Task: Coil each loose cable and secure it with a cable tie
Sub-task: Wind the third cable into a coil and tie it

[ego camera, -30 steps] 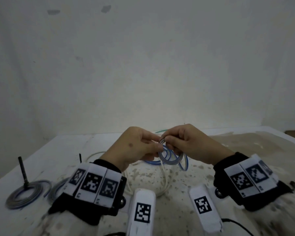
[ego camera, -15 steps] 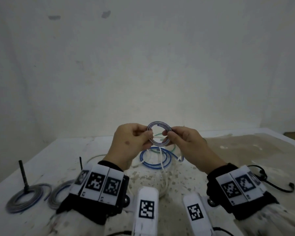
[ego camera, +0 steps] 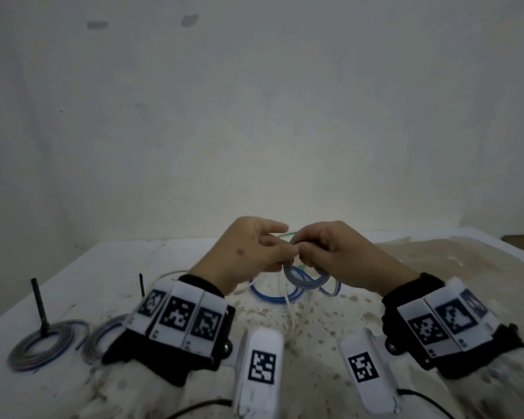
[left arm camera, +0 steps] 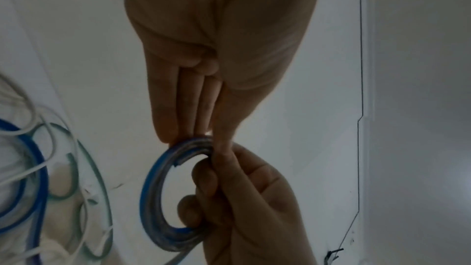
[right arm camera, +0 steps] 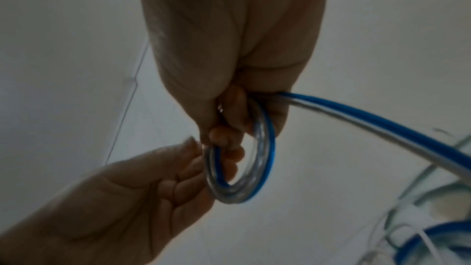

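Small blue-and-clear cable coil held above desk between both grips, right hand curled through it, left hand pinching its near-side rim, loose tail trailing right.

coil top — behind hands, left-hand blurred

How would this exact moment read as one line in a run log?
step: coiling | left hand: pinches small coil | right hand: grips coil, cable tail running out | cable tie: none on it | table: two coils beside left wrist
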